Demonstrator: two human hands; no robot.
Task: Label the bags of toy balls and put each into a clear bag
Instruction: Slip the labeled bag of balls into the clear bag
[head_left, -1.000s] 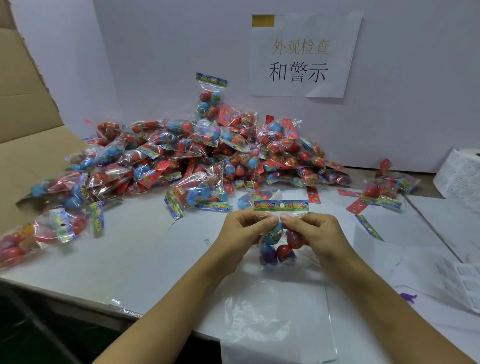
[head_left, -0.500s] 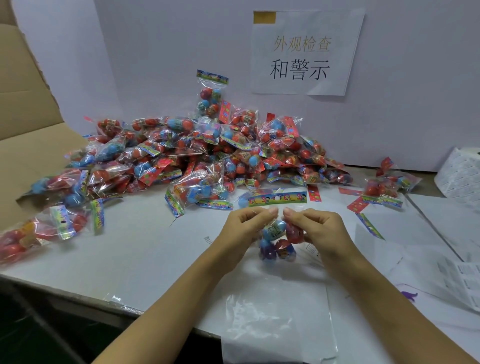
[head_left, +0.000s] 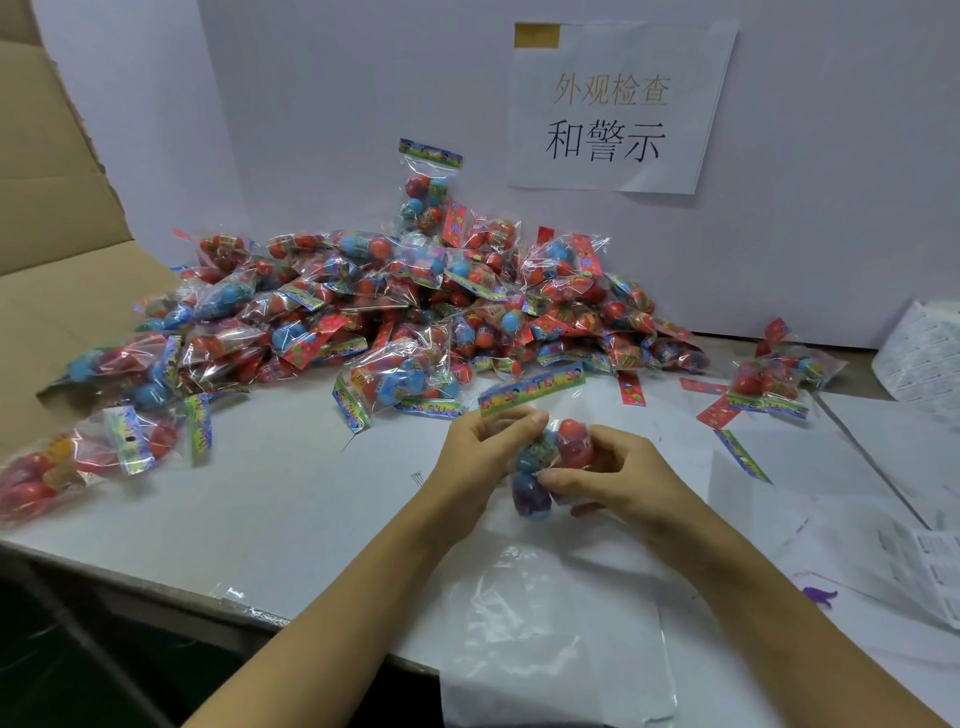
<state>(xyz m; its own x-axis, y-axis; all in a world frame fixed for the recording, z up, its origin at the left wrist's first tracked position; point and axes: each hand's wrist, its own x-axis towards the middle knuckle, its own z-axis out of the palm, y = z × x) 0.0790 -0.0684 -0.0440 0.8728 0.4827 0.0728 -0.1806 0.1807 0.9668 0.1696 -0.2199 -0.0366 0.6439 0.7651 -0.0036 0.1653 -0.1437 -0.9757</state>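
I hold one bag of toy balls (head_left: 550, 457) above the white table, its colourful header card tilted up to the right. My left hand (head_left: 483, 452) pinches the bag just under the card. My right hand (head_left: 618, 478) grips the lower part, thumb across the blue and red balls. A big pile of ball bags (head_left: 405, 312) lies behind, against the white wall. A stack of flat clear bags (head_left: 550, 634) lies at the near table edge, under my forearms.
A cardboard box flap (head_left: 57, 218) stands at the left with several ball bags (head_left: 104, 447) below it. A small group of bags (head_left: 769, 379) lies at the right. Label sheets (head_left: 930, 566) and a label roll (head_left: 924, 353) are at the far right.
My right hand slid down from the top of the bag to its lower part. The header card tilted, right end up. Both hands stayed near the same spot.
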